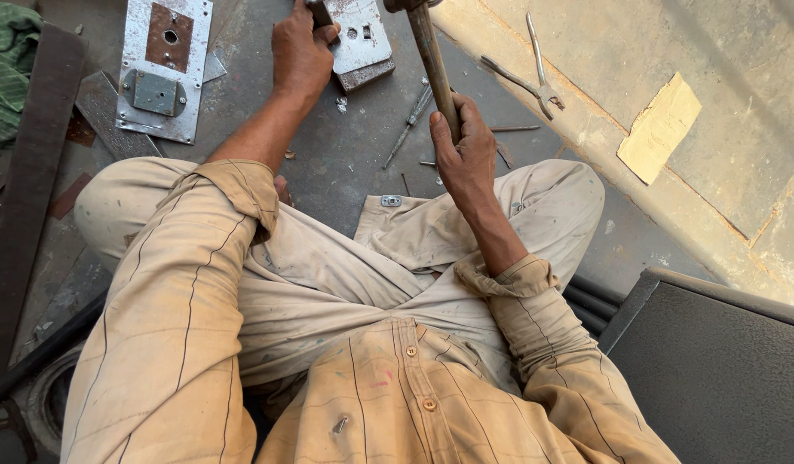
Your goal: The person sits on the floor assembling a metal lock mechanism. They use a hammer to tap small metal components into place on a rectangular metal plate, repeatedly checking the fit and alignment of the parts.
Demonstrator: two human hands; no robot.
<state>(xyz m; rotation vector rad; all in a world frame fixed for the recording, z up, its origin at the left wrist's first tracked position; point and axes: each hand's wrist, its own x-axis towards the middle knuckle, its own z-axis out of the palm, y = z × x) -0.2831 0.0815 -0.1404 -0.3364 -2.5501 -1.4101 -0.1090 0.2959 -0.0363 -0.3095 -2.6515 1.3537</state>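
Hammer raised over a steel plate on the floor

We see our right hand (465,150) wrapped tight around the worn wooden handle of a hammer (433,64), fingers closed on the shaft's lower end; the metal head sits at the far edge of the view, partly cut off. Our left hand (300,51) presses down on a small grey rectangular steel plate with punched holes (362,43), fingers curled over its left edge, holding it flat against the dark grey floor (345,163). The hammer's head hangs just right of and above that plate.

Far left lies a longer silvery metal plate with a rusty brown patch and a bolted square fitting (163,69), well apart from the held plate. A pair of slim steel pliers (534,82) rests on the pale concrete slab (672,112) to the right, near a torn scrap of tan cardboard (660,127). A thin screwdriver (410,125) and scattered nails lie between the hands. We sit cross-legged in beige, stained clothes, a dark padded seat edge (715,361) near right.
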